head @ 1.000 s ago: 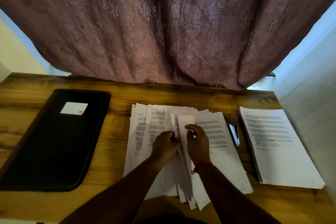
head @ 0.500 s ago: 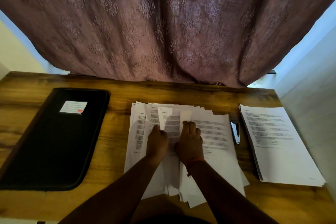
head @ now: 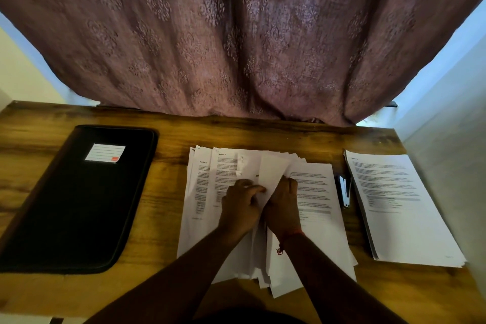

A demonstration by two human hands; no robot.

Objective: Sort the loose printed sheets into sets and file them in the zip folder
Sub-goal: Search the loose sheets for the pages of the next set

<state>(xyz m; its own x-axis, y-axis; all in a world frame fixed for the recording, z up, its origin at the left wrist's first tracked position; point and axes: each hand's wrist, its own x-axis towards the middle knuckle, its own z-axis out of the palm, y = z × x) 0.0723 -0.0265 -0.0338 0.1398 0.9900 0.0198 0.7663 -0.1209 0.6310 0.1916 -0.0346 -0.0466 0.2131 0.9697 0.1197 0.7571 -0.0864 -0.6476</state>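
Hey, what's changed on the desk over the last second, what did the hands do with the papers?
Both hands kept leafing through the fanned pile of loose sheets. The right hand, which lay flatter on the pile half a second ago, now pinches a lifted sheet again; the left hand grips papers beside it. The zip folder, stapler and sorted stack stayed put.
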